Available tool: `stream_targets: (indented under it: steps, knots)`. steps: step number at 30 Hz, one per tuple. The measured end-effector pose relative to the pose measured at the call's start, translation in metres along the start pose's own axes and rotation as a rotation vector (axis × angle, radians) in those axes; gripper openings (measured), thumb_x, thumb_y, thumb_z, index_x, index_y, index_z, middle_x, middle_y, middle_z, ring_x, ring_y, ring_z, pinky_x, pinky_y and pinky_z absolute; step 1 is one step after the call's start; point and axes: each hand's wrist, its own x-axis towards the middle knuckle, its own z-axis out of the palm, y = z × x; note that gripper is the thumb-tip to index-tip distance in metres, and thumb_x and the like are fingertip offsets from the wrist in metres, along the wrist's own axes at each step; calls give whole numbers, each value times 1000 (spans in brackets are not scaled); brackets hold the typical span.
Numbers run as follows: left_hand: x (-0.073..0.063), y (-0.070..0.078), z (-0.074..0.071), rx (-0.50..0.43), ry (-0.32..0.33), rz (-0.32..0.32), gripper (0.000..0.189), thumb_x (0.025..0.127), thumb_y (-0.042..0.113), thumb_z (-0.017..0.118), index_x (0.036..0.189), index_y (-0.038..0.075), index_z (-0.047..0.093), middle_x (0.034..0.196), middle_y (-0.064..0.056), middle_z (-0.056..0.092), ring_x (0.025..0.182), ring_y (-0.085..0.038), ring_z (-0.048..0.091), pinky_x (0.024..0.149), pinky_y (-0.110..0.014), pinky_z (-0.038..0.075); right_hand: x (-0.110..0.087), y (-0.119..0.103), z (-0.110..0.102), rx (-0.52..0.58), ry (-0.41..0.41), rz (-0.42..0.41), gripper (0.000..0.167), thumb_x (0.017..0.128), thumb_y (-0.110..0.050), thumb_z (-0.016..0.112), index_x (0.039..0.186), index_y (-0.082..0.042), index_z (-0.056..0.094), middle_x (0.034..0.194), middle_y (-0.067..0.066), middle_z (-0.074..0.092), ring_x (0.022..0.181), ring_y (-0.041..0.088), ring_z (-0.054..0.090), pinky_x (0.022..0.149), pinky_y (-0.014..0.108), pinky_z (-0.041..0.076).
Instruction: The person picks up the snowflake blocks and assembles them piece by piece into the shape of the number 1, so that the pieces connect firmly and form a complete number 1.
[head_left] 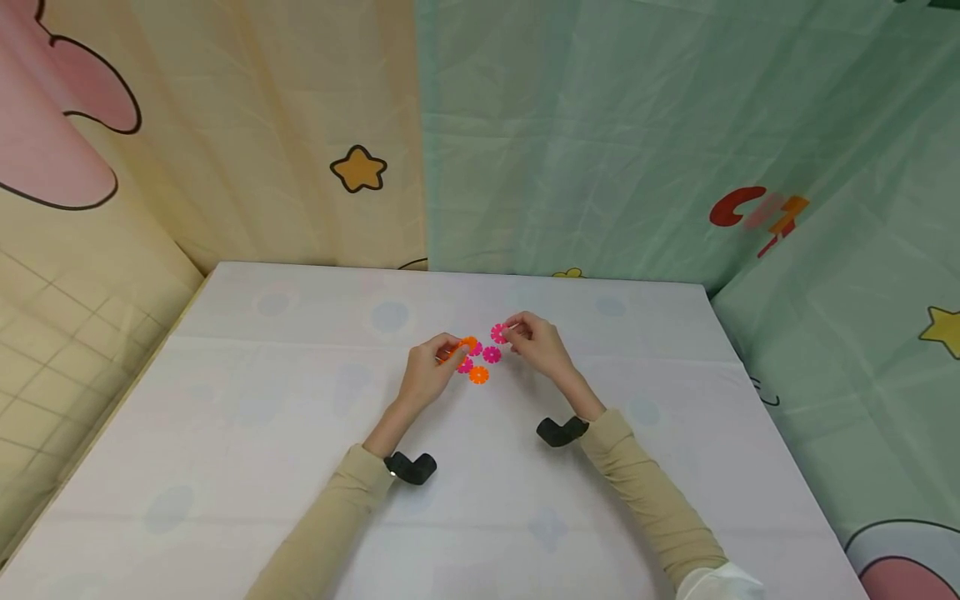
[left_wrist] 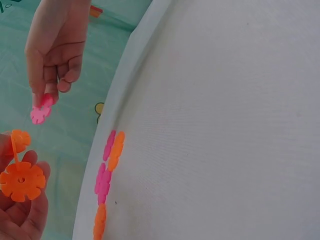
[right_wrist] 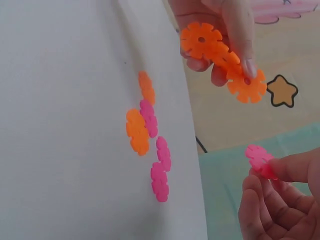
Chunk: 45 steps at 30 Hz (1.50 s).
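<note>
My left hand [head_left: 429,372] holds a small chain of orange snowflake discs [right_wrist: 201,40] slotted into one another; in the right wrist view the thumb presses on its lower disc. My right hand [head_left: 537,343] pinches a pink snowflake disc [right_wrist: 260,160] by its edge between thumb and fingers. Both hands are raised over the far half of the table, the pink disc a short way from the orange chain. Between and below them, loose discs lie flat on the cloth: several pink ones [head_left: 491,355] and orange ones, the nearest orange disc [head_left: 478,375] toward me.
A white cloth with pale spots covers the table [head_left: 285,467]. Behind its far edge hang a yellow curtain [head_left: 300,100] and a green curtain [head_left: 562,150]. Each wrist wears a black camera mount, the left mount [head_left: 411,468] and the right mount [head_left: 562,432].
</note>
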Motion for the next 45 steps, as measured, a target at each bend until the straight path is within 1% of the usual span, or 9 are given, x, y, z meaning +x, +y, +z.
stream_targets:
  steps: [4, 9, 16, 21, 28, 34, 36, 41, 45]
  knots:
    - [-1, 0, 1, 21, 6, 20, 20, 91, 20, 66, 100, 1, 69, 89, -12, 71, 75, -21, 59, 65, -19, 49, -3, -7, 0, 39, 19, -25, 24, 96, -18, 58, 113, -2, 60, 95, 25, 65, 81, 40, 64, 68, 21, 53]
    - [-1, 0, 2, 31, 19, 40, 21, 90, 20, 68, 98, 0, 70, 88, -12, 72, 75, -21, 61, 66, -19, 50, -6, -15, 2, 50, 50, -85, 24, 94, -15, 60, 113, -2, 64, 86, 23, 65, 78, 42, 64, 64, 18, 52]
    - [-2, 1, 4, 66, 21, 60, 18, 90, 18, 67, 98, 2, 69, 89, -11, 72, 75, -20, 62, 69, -21, 53, -9, -22, 5, 84, 58, -96, 24, 93, -16, 63, 112, -2, 66, 83, 24, 65, 78, 44, 64, 62, 18, 52]
    - [-2, 3, 6, 89, 14, 69, 16, 92, 17, 65, 97, 3, 67, 86, -10, 70, 72, -18, 58, 67, -20, 51, -10, -23, 7, 70, 60, -106, 23, 93, -16, 63, 111, -2, 67, 82, 23, 66, 74, 39, 64, 61, 20, 51]
    - [-1, 4, 8, 91, -9, 89, 15, 91, 15, 65, 98, 2, 66, 83, -10, 69, 69, -17, 58, 64, -19, 50, -11, -26, 8, 55, 91, -102, 21, 92, -14, 63, 110, -3, 68, 78, 19, 66, 63, 22, 62, 58, 20, 50]
    - [0, 4, 9, 114, -17, 122, 14, 93, 16, 64, 97, 2, 66, 80, -8, 67, 66, -14, 56, 61, -18, 49, -12, -29, 8, 62, 87, -94, 21, 91, -14, 64, 108, -2, 69, 78, 22, 65, 68, 36, 63, 55, 19, 47]
    - [0, 4, 9, 124, -16, 134, 14, 92, 15, 65, 96, 2, 66, 80, -8, 66, 65, -14, 54, 60, -18, 48, -12, -29, 9, 58, 91, -99, 20, 90, -13, 64, 106, -2, 70, 75, 20, 65, 65, 33, 63, 53, 20, 46]
    - [-1, 3, 11, 148, 0, 155, 13, 90, 12, 66, 96, 0, 66, 80, -9, 66, 64, -14, 54, 60, -17, 48, -12, -28, 11, 49, 112, -115, 18, 89, -12, 64, 102, -2, 72, 68, 12, 63, 54, 18, 54, 50, 21, 44]
    - [-1, 1, 12, 153, 15, 183, 11, 89, 10, 68, 93, 0, 66, 76, -8, 65, 63, -14, 53, 59, -18, 48, -11, -27, 11, 47, 104, -117, 18, 88, -11, 64, 101, -1, 72, 64, 11, 61, 51, 14, 49, 47, 21, 41]
